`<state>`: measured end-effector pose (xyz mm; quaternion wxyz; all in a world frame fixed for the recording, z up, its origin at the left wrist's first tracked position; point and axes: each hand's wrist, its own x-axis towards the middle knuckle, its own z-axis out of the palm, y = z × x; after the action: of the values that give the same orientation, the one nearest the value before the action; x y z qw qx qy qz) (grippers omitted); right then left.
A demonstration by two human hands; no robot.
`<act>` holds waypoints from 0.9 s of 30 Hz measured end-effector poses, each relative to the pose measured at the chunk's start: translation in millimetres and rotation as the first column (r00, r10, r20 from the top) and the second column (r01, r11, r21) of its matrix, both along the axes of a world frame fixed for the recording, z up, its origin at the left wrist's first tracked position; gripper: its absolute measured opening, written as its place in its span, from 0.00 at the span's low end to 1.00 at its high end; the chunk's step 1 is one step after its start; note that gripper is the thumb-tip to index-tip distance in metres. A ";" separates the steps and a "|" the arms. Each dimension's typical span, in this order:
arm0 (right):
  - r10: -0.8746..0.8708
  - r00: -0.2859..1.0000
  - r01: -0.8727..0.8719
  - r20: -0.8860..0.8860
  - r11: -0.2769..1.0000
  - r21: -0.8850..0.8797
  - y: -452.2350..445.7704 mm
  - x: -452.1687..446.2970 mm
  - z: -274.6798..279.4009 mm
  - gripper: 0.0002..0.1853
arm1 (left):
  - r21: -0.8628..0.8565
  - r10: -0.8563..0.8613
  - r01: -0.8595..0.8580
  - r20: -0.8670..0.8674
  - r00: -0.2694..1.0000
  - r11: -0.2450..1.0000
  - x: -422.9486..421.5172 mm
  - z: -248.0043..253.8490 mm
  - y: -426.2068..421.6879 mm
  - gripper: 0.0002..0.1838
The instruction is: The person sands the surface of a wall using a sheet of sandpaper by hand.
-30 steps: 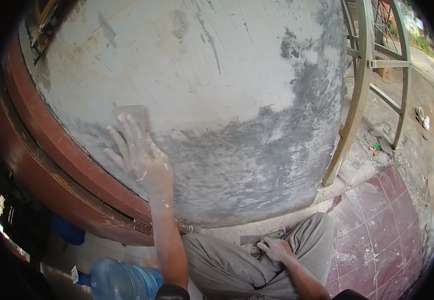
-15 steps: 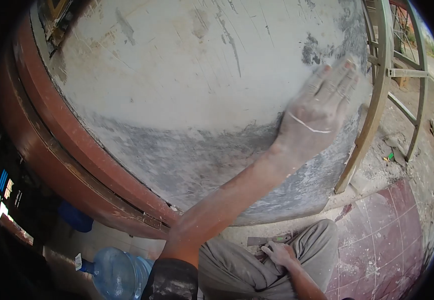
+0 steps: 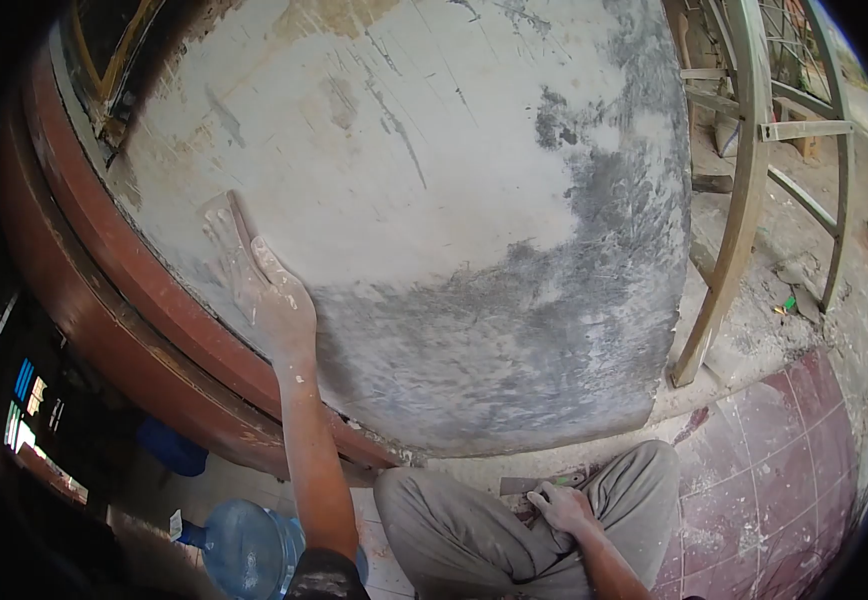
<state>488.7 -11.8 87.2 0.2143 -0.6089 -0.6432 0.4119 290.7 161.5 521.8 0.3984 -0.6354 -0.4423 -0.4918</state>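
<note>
Blue bottle (image 3: 242, 547) partly behind the left forearm (image 3: 316, 455), scraper handle (image 3: 573, 479) partly under the right hand (image 3: 562, 507)

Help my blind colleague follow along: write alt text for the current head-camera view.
A left hand holds a flat pad against a blotchy wall. The right hand rests at the lap by a scraper; a blue jug is lower left, a ladder-like frame right.

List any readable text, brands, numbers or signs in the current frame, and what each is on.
No readable text anywhere.
White tag at the neck of the blue water bottle: too small to tell if it is printed.
Bright blue and white shapes in the dark area at far left: too blurred to tell.
Wall: scratches and patches, no lettering.
</note>
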 end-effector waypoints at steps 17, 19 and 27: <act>-0.041 0.997 0.041 -0.067 0.999 0.006 -5.7 11.2 2.5 0.23 | 0.050 -0.103 0.173 -0.630 0.769 0.984 134.4 -5.1 0.6 0.23; -0.048 0.993 0.052 -0.103 0.998 0.036 -3.4 10.0 2.6 0.23 | 0.016 -0.177 0.235 -0.612 0.771 0.972 135.4 10.3 3.3 0.24; 0.039 0.999 -0.040 -0.013 0.997 -0.063 1.6 -5.5 -1.5 0.25 | -0.199 -0.332 0.344 -0.862 0.384 0.917 114.3 -47.1 0.0 0.25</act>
<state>483.2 -10.2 85.7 0.1904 -0.6001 -0.6404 0.4399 405.0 161.6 474.7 0.4639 -0.8699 -0.0302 -0.1647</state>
